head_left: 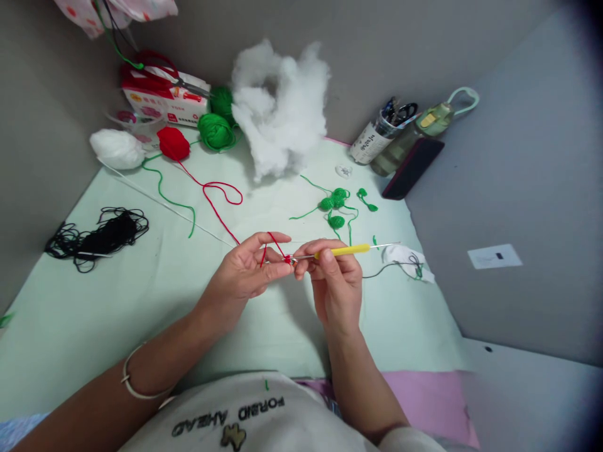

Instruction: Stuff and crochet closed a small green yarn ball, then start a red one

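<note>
My right hand (336, 273) grips a crochet hook (351, 250) with a yellow handle, its metal tip pointing left. At that tip is a small piece of red crochet work (287, 258), pinched between the thumb and a finger of my left hand (247, 267). Red yarn (217, 216) loops over the raised left index finger and runs back to a red yarn ball (174, 144). The fingertips of both hands nearly meet at the work. Whatever detail the stitches have is too small to make out.
Behind lie white stuffing (282, 107), green yarn balls (217, 132) and a white yarn ball (117, 149). Black yarn (101, 235) is at left. Small green crocheted pieces (335, 204) lie beyond my right hand. A bottle (400, 147), pen cup (372, 141) and phone (413, 168) stand at right.
</note>
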`<state>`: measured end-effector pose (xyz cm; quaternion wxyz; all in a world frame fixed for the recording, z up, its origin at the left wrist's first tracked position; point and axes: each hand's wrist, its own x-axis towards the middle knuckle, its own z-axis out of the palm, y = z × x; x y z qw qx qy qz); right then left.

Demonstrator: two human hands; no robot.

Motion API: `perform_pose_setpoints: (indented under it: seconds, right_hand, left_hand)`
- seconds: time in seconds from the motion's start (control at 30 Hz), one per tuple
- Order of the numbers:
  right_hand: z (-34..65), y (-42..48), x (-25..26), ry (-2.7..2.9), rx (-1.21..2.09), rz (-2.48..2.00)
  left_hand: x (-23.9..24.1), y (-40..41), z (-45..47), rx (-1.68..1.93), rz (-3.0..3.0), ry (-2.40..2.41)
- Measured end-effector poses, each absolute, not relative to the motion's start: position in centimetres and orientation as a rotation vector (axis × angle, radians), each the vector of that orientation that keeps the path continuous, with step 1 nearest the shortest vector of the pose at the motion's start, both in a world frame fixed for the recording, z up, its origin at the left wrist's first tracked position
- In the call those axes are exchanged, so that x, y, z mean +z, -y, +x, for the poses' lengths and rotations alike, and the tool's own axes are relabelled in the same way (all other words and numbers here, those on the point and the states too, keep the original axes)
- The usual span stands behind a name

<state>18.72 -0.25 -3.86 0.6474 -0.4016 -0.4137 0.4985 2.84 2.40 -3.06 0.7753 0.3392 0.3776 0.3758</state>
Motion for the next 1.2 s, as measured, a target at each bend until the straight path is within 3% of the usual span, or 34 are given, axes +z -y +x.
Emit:
perform_pose_setpoints:
  seconds: [0.57, 1.2]
  right_hand:
    - [18.4, 0.5, -4.3, 1.155, 1.032, -0.957]
    - [18.1, 0.5, -4.5, 1.043, 1.015, -0.964]
  left_hand:
    - [-2.6, -3.0, 1.9, 0.71, 0.748, -0.691]
    - [-3.2, -2.3, 3.2, 0.944, 0.775, -0.798]
